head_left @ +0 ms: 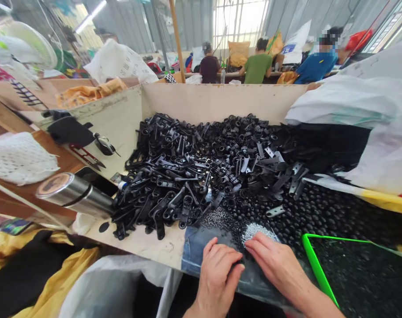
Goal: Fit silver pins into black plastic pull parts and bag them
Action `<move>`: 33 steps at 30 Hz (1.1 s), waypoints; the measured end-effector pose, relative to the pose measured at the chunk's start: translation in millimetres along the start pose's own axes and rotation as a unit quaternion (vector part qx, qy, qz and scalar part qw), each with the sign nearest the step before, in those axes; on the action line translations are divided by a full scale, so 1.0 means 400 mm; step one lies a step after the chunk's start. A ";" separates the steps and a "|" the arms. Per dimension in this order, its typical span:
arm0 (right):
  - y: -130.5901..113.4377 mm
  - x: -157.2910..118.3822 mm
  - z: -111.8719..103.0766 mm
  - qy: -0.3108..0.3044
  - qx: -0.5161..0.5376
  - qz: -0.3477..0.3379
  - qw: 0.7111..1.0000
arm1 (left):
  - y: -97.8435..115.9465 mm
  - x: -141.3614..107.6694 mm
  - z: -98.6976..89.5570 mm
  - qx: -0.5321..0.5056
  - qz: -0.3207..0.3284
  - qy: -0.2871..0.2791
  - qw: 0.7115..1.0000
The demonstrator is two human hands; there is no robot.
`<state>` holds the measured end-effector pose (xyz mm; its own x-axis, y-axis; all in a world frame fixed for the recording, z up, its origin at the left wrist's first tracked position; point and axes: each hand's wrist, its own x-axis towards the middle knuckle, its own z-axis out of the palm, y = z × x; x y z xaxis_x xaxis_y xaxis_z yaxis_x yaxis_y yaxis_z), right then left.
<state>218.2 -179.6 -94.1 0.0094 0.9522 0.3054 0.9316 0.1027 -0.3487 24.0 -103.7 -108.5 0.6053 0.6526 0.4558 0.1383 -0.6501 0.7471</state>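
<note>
My left hand (219, 276) is closed around a small black plastic part (238, 262), mostly hidden by the fingers, above the front edge of the table. Close by on the right, my right hand (280, 267) has its fingertips pressed together at the edge of a pile of small silver metal pieces (257, 231), which look like pins or screws. What those fingers pinch, if anything, is hidden. Beneath both hands lies a dark plastic sheet (192, 247). Another heap of tiny metal pieces (216, 217) sits just beyond my left hand.
Black lever-like parts (167, 176) and black rings (240, 132) are heaped behind. Round black balls (326, 205) spread rightward to a green-rimmed tray (323, 276). A steel flask (77, 194) lies at left. White sacks (359, 99) bulge at right. Several people sit at the back.
</note>
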 end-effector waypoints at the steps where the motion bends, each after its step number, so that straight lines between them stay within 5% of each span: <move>1: -0.002 0.001 0.000 0.009 0.006 0.003 1.000 | -0.001 -0.001 0.001 -0.001 -0.004 0.001 1.000; 7: -0.035 0.001 -0.025 0.032 0.154 0.100 0.982 | 0.004 -0.004 -0.002 -0.023 -0.023 -0.006 0.999; 11: -0.070 -0.015 -0.043 -0.024 0.239 0.120 0.963 | 0.007 -0.001 -0.004 -0.016 -0.032 -0.007 0.999; 26: -0.102 -0.014 -0.027 0.049 0.138 0.007 0.989 | 0.019 0.005 -0.008 -0.005 -0.044 -0.011 0.999; 33: -0.115 -0.033 0.000 0.062 0.318 0.151 0.934 | 0.018 0.005 -0.012 -0.019 -0.041 -0.011 0.999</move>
<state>175.5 -196.9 -82.1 0.3156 0.9287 0.1946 0.4757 0.0226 -0.8793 22.6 -105.1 -99.9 0.6097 0.6943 0.3824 0.1581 -0.5793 0.7996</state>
